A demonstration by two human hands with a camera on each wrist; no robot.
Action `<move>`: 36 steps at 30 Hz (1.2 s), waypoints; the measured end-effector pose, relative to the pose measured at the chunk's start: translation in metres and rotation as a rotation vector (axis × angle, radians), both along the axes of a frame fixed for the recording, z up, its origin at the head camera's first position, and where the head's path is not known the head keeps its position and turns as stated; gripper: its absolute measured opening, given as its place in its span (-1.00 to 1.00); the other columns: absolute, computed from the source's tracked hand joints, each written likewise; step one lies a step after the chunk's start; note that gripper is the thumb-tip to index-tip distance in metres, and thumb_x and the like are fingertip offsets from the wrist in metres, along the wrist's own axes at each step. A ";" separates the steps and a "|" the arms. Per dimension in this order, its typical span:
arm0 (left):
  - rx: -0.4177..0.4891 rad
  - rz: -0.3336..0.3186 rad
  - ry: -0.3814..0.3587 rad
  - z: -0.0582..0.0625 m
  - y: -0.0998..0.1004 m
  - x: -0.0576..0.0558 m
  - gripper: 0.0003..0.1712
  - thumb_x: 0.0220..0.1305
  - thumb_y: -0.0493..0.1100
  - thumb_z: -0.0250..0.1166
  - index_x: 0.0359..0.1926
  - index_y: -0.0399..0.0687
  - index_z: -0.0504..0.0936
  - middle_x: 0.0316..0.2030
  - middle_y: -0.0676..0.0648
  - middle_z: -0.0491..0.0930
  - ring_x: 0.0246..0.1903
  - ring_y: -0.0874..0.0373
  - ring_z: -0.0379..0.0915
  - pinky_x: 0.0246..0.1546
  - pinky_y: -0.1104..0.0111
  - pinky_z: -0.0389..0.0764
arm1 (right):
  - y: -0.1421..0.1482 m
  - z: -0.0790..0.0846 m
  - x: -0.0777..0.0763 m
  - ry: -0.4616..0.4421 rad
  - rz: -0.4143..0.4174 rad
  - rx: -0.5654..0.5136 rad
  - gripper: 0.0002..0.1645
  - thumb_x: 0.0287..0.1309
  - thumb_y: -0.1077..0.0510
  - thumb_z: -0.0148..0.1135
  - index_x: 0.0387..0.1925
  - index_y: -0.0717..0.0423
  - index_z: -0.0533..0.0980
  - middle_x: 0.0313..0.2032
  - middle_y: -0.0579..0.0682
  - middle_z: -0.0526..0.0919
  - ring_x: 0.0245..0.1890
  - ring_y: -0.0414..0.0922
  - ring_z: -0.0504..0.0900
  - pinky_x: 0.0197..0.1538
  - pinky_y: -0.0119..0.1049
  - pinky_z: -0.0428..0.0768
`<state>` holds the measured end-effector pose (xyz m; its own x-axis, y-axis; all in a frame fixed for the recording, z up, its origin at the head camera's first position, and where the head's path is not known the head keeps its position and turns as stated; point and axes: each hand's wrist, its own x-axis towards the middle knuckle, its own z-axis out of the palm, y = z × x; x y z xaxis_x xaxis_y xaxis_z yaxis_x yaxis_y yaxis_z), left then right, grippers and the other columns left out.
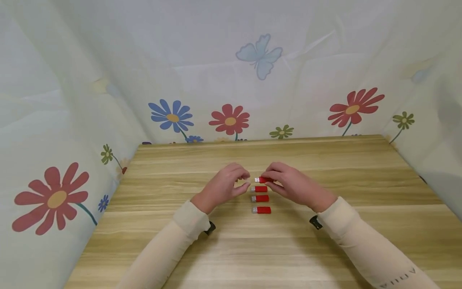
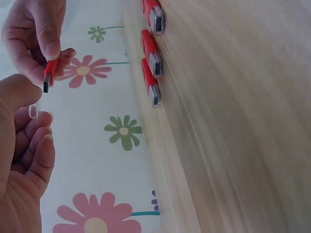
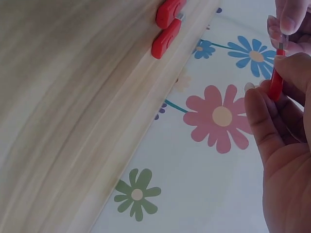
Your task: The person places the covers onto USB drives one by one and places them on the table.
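My right hand [image 1: 296,184] pinches a red USB flash drive [image 2: 51,70] between thumb and fingers, its bare metal plug pointing at the left hand. Opposite it, my left hand [image 1: 223,184] holds a small clear cap [image 2: 33,111] between thumb and fingertips, a short gap away from the plug. On the table just nearer than the hands, three more red USB flash drives [image 1: 263,198] lie in a column, with clear caps over their plugs. The right wrist view shows the held drive upright in the fingers, with the left fingertips [image 3: 289,24] close above it.
A wood-grain table [image 1: 162,168] lies under both hands. Behind it and along its sides hangs a pale cloth [image 1: 202,72] printed with flowers and a butterfly. Both forearms in light sleeves [image 1: 155,257] reach in from the near edge.
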<state>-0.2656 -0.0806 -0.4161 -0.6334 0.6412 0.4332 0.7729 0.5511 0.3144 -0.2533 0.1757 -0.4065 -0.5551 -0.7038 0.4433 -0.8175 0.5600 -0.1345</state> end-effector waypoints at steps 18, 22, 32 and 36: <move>0.047 -0.068 -0.031 0.002 0.000 0.006 -0.76 0.23 -0.14 0.50 -0.10 -0.07 0.74 -0.20 0.02 0.73 -0.27 0.21 0.59 -0.16 0.54 0.64 | -0.001 0.007 0.013 0.001 0.026 -0.034 -0.65 0.13 0.19 0.52 -0.03 0.13 0.69 -0.14 -0.07 0.63 -0.21 -0.25 0.58 -0.17 -0.37 0.69; 0.037 -0.069 -0.033 0.003 -0.001 0.007 -0.76 0.24 -0.12 0.49 -0.10 -0.08 0.74 -0.20 0.02 0.72 -0.26 0.18 0.61 -0.16 0.54 0.64 | -0.002 0.008 0.013 -0.011 0.021 -0.021 -0.64 0.13 0.17 0.52 -0.02 0.13 0.70 -0.14 -0.06 0.64 -0.21 -0.25 0.59 -0.16 -0.36 0.70; 0.045 -0.081 -0.007 0.001 -0.002 0.006 -0.77 0.22 -0.15 0.51 -0.11 -0.06 0.74 -0.22 0.04 0.72 -0.27 0.23 0.59 -0.16 0.57 0.63 | -0.003 0.009 0.014 -0.031 0.026 -0.025 -0.64 0.12 0.17 0.53 -0.03 0.12 0.70 -0.14 -0.07 0.64 -0.21 -0.25 0.60 -0.15 -0.38 0.70; 0.062 -0.092 -0.014 0.000 -0.003 0.006 -0.76 0.19 -0.18 0.53 -0.12 -0.07 0.74 -0.22 0.04 0.72 -0.27 0.21 0.59 -0.17 0.57 0.63 | -0.004 0.010 0.014 -0.036 0.032 -0.024 -0.65 0.13 0.18 0.52 -0.02 0.12 0.70 -0.13 -0.08 0.64 -0.20 -0.25 0.60 -0.15 -0.38 0.69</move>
